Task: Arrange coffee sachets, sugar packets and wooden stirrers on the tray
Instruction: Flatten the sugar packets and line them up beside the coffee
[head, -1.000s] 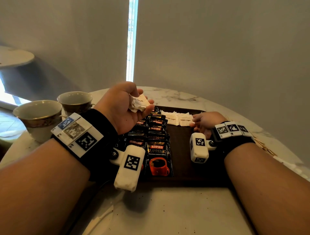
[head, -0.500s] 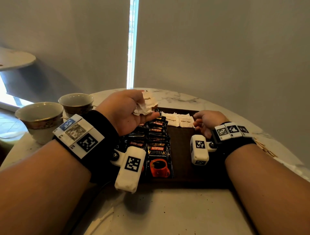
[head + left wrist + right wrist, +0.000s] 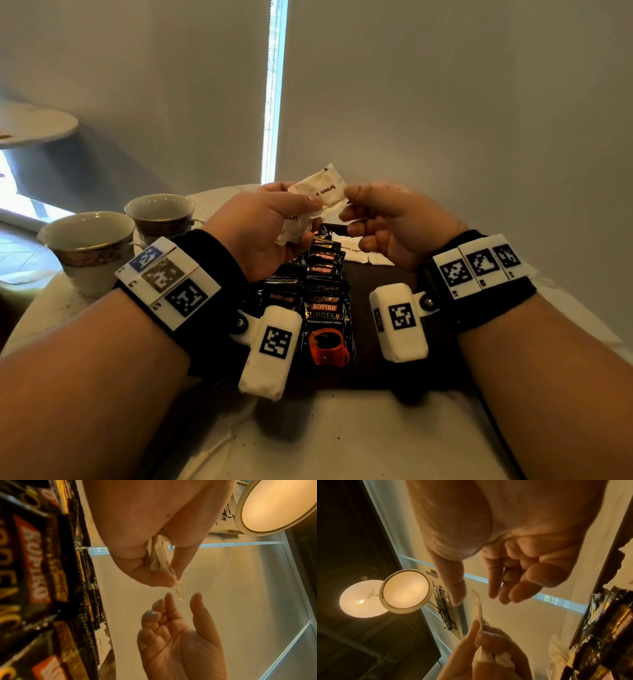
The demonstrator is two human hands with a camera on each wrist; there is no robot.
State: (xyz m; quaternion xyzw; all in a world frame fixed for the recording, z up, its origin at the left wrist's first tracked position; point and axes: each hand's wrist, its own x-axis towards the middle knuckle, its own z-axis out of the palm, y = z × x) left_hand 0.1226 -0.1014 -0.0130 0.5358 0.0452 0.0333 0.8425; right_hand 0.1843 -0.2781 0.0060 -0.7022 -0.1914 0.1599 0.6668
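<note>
My left hand (image 3: 301,212) is raised above the tray and grips a crumpled bunch of white brown-sugar packets (image 3: 322,192); the pinch shows in the left wrist view (image 3: 159,566). My right hand (image 3: 349,209) is beside it, open. Its thumb and fingers (image 3: 493,595) bracket the top edge of one packet (image 3: 478,607) with a gap on each side. Black Kopiko coffee sachets (image 3: 327,318) lie in overlapping rows on the left of the dark tray (image 3: 361,284). More sugar packets (image 3: 356,251) lie at the tray's far end. No stirrers are in view.
Two teacups (image 3: 89,246) (image 3: 161,212) stand on the round marble table (image 3: 342,438), left of the tray. A grey wall is close behind the table. A second round table (image 3: 30,123) is at the far left.
Both hands rose above the tray. My right hand left the sugar packets lying on the tray and came up to the bunch in my left hand, fingers opening around one packet.
</note>
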